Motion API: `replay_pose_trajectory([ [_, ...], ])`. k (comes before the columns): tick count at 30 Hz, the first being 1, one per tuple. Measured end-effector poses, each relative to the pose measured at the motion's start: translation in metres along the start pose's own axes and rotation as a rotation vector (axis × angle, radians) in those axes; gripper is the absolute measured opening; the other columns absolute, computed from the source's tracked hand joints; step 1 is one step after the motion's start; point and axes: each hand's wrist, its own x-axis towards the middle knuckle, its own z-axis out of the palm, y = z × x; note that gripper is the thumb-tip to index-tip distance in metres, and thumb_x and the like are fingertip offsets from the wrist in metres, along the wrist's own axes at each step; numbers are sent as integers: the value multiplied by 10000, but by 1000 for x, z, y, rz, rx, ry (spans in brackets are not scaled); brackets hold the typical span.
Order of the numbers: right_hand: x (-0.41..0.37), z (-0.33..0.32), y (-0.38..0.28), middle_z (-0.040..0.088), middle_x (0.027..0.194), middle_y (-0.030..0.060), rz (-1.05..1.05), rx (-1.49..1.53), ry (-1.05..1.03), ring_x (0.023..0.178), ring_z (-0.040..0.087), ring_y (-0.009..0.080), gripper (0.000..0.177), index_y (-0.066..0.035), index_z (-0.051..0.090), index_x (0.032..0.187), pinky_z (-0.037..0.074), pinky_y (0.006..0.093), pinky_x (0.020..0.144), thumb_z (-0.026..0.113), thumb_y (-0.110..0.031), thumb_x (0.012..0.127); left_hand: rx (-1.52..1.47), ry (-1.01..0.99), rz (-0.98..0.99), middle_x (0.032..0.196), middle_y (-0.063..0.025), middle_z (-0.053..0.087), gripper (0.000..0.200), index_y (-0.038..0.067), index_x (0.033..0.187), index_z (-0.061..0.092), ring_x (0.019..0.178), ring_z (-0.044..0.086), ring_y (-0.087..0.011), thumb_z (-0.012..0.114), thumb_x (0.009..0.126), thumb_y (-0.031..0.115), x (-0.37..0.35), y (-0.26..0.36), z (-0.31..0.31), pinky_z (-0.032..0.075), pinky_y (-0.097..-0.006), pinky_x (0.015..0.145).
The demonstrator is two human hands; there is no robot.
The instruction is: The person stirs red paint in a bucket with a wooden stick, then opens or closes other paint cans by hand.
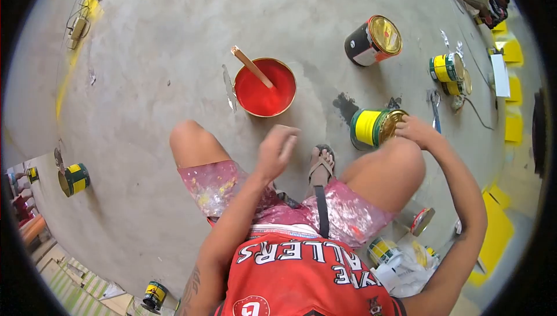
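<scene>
My left hand (278, 149) hovers between my knees, slightly blurred, its fingers loosely apart and holding nothing. With bent fingers, my right hand (415, 131) grips the lid edge of a green and yellow paint can (369, 128) beside my right knee. The fingertips are partly hidden. Ahead of my left hand is an open can of red paint (255, 100), with a wooden stirring stick (250, 66) leaning in it. Against that can's left side lies a thin, paint-marked flat strip (228, 87). A closed black and orange can (371, 40) stands farther off at the right.
More green and yellow cans stand at the right (447, 67) and left (74, 179). A blue-handled tool (434, 110) lies near dark stains (346, 107) on the grey floor. Plastic bags (409, 264) sit by my right hip. Another person (496, 8) is at the far right.
</scene>
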Motion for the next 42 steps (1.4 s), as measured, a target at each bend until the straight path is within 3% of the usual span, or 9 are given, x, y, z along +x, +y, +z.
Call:
replay_pose_trajectory([
  [3,-6,-40,-27,640,938,34,12,42,76,969,608,268,135,-121,648,864,509,436,855,714,-238,850,-156,-399,-271,1268,-181,664,375,0,1334,593,1173,652,-279,589,1054,250,0,-22,46,509,-382,1000],
  [6,0,-81,-49,624,908,50,53,9,113,935,612,279,173,-97,618,836,512,431,834,727,-232,846,-412,-487,-459,1449,-237,556,549,24,1498,441,1304,588,-326,579,1068,337,0,-45,91,469,-408,1088],
  [12,11,-140,-80,619,882,76,92,82,193,929,618,293,207,-74,602,810,507,450,810,741,-226,833,-504,-279,-548,1611,-285,318,857,61,1617,169,1488,369,-365,626,1024,477,14,-41,113,341,-448,1205],
  [18,25,-178,-118,638,830,82,34,135,302,869,646,296,230,-75,615,792,511,446,783,754,-249,848,-800,-148,-588,1562,-210,391,882,74,1597,167,1446,405,-302,717,990,401,4,-18,96,351,-435,1190],
  [24,53,-200,-139,654,818,81,-7,84,310,844,670,291,253,-81,619,777,513,441,757,764,-276,848,-986,148,-652,1329,-122,528,777,47,1503,265,1188,541,-195,684,1004,471,-19,-39,119,477,-358,1021],
  [29,83,-210,-143,650,791,74,-53,43,323,816,672,287,257,-86,626,767,511,432,739,769,-285,844,-1078,136,-766,1192,-63,544,705,59,1411,339,1037,546,-131,593,1014,583,-35,-42,130,498,-320,896],
  [31,95,-215,-144,655,777,72,-68,21,309,797,674,288,273,-89,629,760,510,428,735,770,-307,846,-1084,45,-740,1177,-103,573,849,22,1427,292,903,569,-152,521,987,711,-36,-52,134,524,-339,792],
  [37,122,-233,-153,683,781,96,-115,-44,278,808,691,311,296,-81,658,760,520,445,732,755,-344,854,-1137,53,-674,1398,-144,502,910,46,1445,282,1260,530,-254,474,951,786,-39,-57,139,486,-436,1020],
  [42,144,-244,-162,685,770,96,-121,-83,234,784,685,310,311,-80,657,745,515,431,726,787,-345,840,-1240,46,-737,1452,-141,497,992,36,1507,267,1282,533,-271,424,935,831,-36,-47,135,460,-473,1065],
])
